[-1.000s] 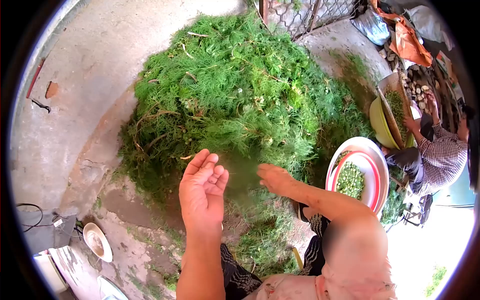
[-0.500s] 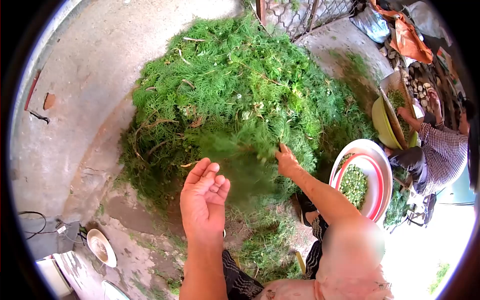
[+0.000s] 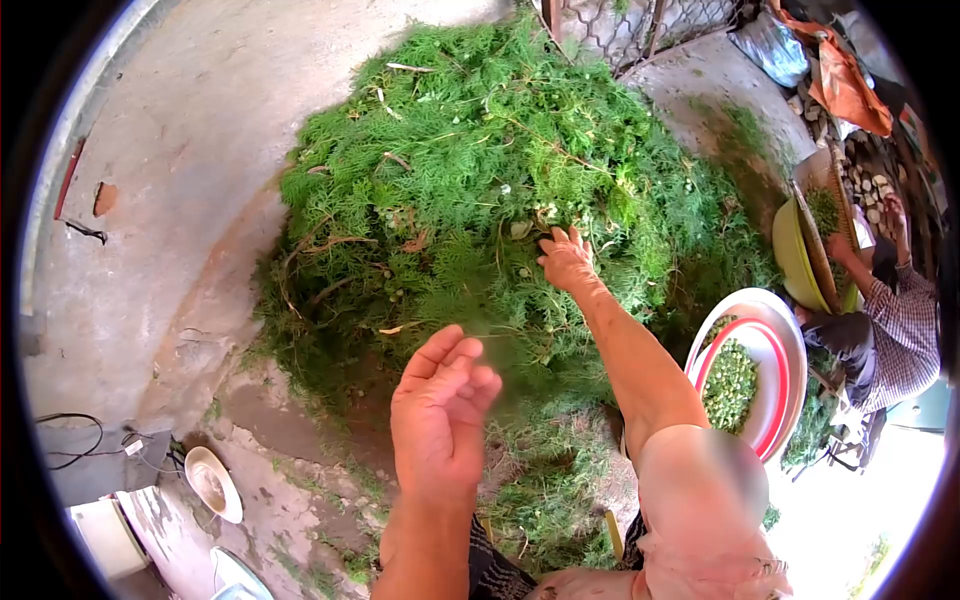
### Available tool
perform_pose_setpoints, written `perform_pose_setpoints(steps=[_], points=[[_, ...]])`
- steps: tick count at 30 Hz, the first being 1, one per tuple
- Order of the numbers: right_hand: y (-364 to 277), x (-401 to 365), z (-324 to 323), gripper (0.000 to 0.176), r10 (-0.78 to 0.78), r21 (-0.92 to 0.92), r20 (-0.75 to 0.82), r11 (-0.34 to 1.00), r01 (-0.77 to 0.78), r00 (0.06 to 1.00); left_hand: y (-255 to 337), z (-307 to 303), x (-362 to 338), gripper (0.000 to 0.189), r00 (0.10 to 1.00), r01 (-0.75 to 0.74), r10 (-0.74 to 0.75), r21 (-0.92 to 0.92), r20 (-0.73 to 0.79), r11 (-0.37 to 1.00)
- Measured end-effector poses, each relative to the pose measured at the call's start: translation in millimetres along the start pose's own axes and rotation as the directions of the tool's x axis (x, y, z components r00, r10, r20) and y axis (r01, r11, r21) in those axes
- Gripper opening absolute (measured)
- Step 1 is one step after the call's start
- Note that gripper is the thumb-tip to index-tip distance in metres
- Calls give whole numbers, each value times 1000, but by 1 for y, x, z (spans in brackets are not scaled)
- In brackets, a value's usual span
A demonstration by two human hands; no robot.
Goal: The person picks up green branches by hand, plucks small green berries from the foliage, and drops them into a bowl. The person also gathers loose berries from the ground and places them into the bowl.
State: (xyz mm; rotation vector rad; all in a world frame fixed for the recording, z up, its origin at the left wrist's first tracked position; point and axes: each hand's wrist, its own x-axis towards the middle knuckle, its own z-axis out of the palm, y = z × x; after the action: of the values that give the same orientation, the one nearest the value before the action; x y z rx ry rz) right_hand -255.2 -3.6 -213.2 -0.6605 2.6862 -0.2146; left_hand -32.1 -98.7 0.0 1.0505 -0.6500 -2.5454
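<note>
A large heap of green leafy sprigs [image 3: 450,170] with feathery, scale-like leaves covers the ground in front of me. My right hand [image 3: 568,260] reaches onto the middle of it, fingers spread and touching the greenery. Nearer to me, my left hand [image 3: 445,415] is raised, palm turned up, with its fingers curled in. What those fingers hold, if anything, is hidden; a blurred green patch shows just beside them. To my right stands a white basin [image 3: 790,350] with a red-rimmed bowl in it and small green pieces [image 3: 730,385] inside.
At the right a seated person in a checked shirt [image 3: 905,320] works by a yellow-green tub [image 3: 790,255] and a woven tray [image 3: 815,245]. Wire mesh [image 3: 610,30] stands at the back. A pale dish [image 3: 213,485] lies on the ground at the lower left.
My right hand has moved up and away onto the heap, its fingers now spread. The blurred greenery between my hands has mostly gone. My left hand stays curled. The view has shifted slightly.
</note>
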Motion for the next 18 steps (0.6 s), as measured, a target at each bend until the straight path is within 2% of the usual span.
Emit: perform_pose_setpoints(steps=[1, 3, 6, 9, 12, 13, 15, 16, 17, 18], points=[[-1, 0, 4, 33, 10, -6, -90, 1000, -11, 996, 1, -1, 1, 22, 1000, 6, -6, 13, 3, 1000], [7, 1, 7, 24, -9, 176, -264, 983, 57, 965, 3, -4, 0, 21, 1000, 24, -25, 38, 13, 999], [14, -28, 6, 15, -124, 156, -456, 964, 217, 881, 5, -1, -1, 24, 1000, 13, -13, -8, -21, 1000], [16, -59, -4, 13, 10, 129, -413, 990, 48, 911, 6, -1, -3, 24, 999, 11, -12, -10, -31, 1000], [40, -58, -5, 15, 229, 214, -316, 963, -166, 921, 9, -2, -5, 25, 1000, 2, -2, -17, -26, 1000], [46, -54, -8, 18, 300, 190, -226, 947, -260, 927, 10, -3, -6, 25, 1000, 2, -2, -19, -23, 1000], [46, -43, -16, 18, 351, 205, -173, 927, -315, 920, 12, -6, -6, 25, 1000, -1, 1, -19, -20, 1000], [34, -44, -19, 16, 246, 73, -417, 969, -237, 875, 12, -5, -6, 25, 1000, -11, 10, -23, -29, 1000], [23, -40, -24, 23, 87, -71, -619, 984, -165, 781, 12, -4, -7, 25, 999, -19, 18, -25, -40, 1000], [10, -30, -27, 24, 49, -10, -617, 997, -70, 786, 11, -3, -8, 25, 998, -25, 24, -26, -52, 999]])
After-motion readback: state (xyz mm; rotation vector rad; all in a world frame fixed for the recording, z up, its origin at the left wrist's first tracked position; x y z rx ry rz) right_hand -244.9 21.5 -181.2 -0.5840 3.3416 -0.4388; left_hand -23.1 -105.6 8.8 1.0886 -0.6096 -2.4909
